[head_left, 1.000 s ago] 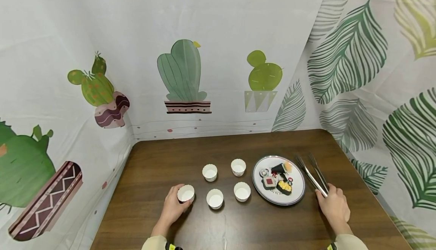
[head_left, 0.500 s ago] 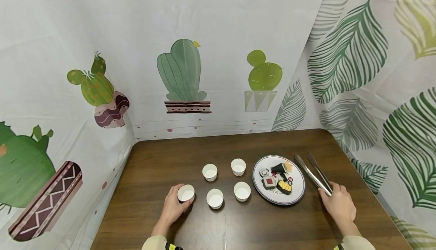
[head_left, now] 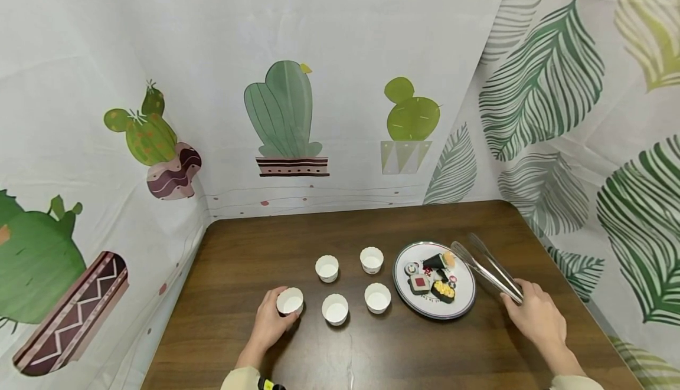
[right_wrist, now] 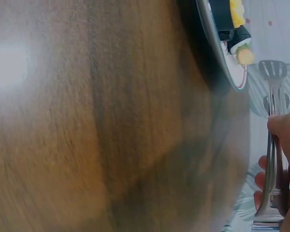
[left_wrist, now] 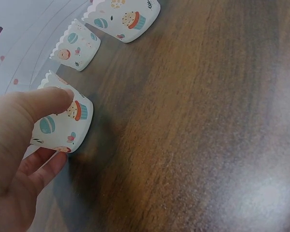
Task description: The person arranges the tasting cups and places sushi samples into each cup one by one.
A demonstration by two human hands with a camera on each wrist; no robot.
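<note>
Left hand (head_left: 270, 318): fingers (left_wrist: 49, 170) parted to the breadth of a cup (head_left: 290, 302) and bent round it, thumb on the near wall, others on the far side. Cup upright; whether it bears on the desk (head_left: 425, 354) cannot be told for sure. No shift here over the last second.

Right hand (head_left: 536, 314): thumb and fingers closed narrowly on the handles of metal tongs (right_wrist: 275, 189), whose arms spread ahead of them in a slim V. Change noted: this hand has slid outward to the right while the tong tips have swung left, toward the plate (head_left: 463, 284). In the head view one tip now overlaps the plate's far right rim; contact cannot be told. Reading: a lining-up rather than a grip, as nothing sits between the arms; the tongs appear better angled to the food.

Just right of the left fingers: middle cup (head_left: 335, 311), then right-hand cup (head_left: 378, 300). Farther out, ahead and right: two back cups (head_left: 327, 269), (head_left: 372, 261).

Left of the right fingers, a little ahead: the plate, bearing corn-topped sushi (head_left: 443, 291), a square roll (head_left: 419, 284) and a dark cone roll (head_left: 437, 262), none held.

Farthest, beyond both sets of fingers: a cactus-and-leaf cloth (head_left: 350, 36).
</note>
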